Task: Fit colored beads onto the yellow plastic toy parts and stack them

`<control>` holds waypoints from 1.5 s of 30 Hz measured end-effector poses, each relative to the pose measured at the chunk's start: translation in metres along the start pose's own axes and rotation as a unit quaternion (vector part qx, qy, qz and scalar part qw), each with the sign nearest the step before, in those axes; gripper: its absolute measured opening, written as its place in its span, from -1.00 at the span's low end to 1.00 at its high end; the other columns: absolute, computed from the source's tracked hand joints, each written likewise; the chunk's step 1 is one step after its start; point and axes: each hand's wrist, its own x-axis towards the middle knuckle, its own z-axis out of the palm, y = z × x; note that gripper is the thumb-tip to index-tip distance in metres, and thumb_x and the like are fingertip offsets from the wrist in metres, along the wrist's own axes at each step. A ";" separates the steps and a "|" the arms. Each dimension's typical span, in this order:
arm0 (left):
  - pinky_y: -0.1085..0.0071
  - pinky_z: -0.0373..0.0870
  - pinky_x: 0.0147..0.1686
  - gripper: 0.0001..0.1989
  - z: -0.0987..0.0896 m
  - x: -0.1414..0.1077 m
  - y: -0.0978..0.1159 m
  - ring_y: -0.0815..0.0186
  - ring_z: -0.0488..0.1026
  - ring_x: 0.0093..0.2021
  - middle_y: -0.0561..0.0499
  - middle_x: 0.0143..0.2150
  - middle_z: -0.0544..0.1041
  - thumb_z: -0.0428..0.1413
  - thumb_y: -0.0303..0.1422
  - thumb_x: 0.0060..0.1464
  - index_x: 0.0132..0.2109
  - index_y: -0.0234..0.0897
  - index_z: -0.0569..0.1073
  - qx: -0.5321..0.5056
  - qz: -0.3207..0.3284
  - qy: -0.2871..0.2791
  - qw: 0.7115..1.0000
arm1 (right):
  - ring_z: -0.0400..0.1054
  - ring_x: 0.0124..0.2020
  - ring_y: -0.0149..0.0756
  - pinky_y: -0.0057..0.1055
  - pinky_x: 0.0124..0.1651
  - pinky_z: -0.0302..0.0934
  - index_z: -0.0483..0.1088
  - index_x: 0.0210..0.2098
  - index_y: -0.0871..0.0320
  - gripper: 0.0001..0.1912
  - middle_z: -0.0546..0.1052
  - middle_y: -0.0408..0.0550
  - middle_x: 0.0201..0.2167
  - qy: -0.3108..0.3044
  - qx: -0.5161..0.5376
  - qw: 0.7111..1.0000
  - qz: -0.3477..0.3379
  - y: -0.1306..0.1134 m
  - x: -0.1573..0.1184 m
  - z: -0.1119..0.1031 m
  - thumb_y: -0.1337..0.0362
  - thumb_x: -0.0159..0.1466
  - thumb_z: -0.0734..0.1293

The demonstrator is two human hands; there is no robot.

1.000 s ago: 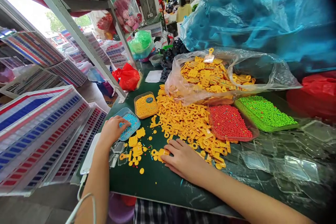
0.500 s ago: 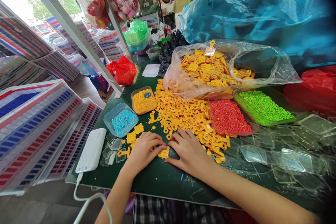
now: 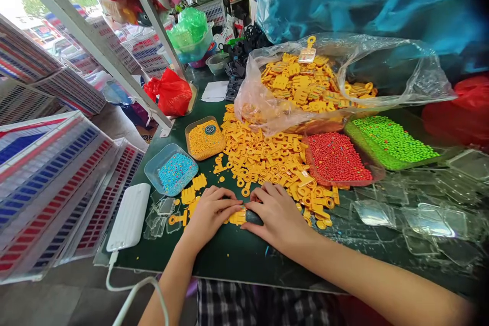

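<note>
My left hand has its fingers closed at the left side of a small flat yellow plastic piece with a ridged end. The thumb and forefinger of my right hand pinch at its right side, where a see-through edge seems to show; I cannot make it out fully. Fingers hide part of the piece. Just beyond both hands spreads a heap of yellow plastic pieces with ring ends. A few loose yellow pieces and some clear plastic covers lie left of my left hand.
Trays of blue beads, yellow beads, red beads and green beads ring the heap. Behind stands an open clear bag of yellow pieces. A white power bank lies left; more clear covers lie right.
The camera view has tilted down slightly, so the table appears higher. Both hands stay close together at the yellow piece, and more of it shows between the fingers.
</note>
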 end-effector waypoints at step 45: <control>0.22 0.30 -0.09 -0.71 -0.091 0.043 -0.035 0.18 0.47 -0.23 -0.01 -0.23 0.62 0.04 -0.15 0.22 -0.22 -0.19 0.58 0.189 -0.122 0.198 0.954 | 0.28 -0.25 -0.20 -0.29 -0.23 0.05 0.55 -0.39 0.08 -0.72 0.49 -0.10 -0.37 0.023 -0.005 1.000 -0.006 0.001 -0.001 0.000 0.02 0.05 0.53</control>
